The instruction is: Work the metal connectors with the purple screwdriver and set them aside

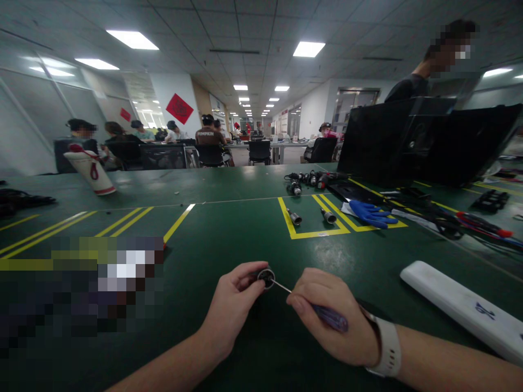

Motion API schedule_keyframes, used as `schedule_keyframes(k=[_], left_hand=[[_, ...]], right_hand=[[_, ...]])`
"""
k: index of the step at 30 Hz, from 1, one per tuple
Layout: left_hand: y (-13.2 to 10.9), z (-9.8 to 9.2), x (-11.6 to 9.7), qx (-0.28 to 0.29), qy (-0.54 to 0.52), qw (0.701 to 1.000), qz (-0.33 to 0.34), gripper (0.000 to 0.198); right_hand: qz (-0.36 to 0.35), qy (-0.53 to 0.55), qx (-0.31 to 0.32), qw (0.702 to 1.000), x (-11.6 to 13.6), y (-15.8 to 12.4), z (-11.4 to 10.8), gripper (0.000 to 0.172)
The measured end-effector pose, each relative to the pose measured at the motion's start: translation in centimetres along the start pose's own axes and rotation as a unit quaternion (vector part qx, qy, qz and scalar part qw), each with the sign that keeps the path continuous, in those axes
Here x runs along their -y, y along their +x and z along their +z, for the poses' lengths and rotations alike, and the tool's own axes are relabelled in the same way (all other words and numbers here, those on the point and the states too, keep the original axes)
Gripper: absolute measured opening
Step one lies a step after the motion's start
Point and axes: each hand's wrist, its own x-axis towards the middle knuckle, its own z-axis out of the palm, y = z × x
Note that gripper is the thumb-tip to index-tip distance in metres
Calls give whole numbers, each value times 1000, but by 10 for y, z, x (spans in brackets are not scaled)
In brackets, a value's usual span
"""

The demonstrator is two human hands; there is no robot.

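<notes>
My left hand [232, 305] is closed around a small round metal part [266, 279], whose open face with a dark inside is turned toward my right side. Wrapped round a screwdriver [332, 318] with a translucent purple handle is my right hand [327, 310]. The screwdriver's thin shaft points left and its tip meets the inside of the round part. Both hands are above the green table [245, 239]. Farther back, two metal cylindrical parts [295, 219] [328, 216] lie within yellow tape lines.
A white case [461, 305] lies at the right. Behind are a blue glove [370, 213], cables [449, 223], dark connectors [312, 178] and black monitors [376, 141]. A paper cup [92, 171] tilts at the back left. A person [412, 81] is beyond the monitors.
</notes>
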Motion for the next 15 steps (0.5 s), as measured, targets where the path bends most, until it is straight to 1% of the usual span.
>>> schedule_keyframes(k=[2,7,15], left_hand=[[0,0,1,0,-2,1000,6,30],[0,2,0,-2,-3,1000,14,29],[-2,4,1,-9,-18,999,27,25]], right_hand=[[-28,-27,18,999,0,-1,4,16],[-52,-88,38,994,-2,-4,9,16],[-117,-156,34,980,-3,-6,15,17]])
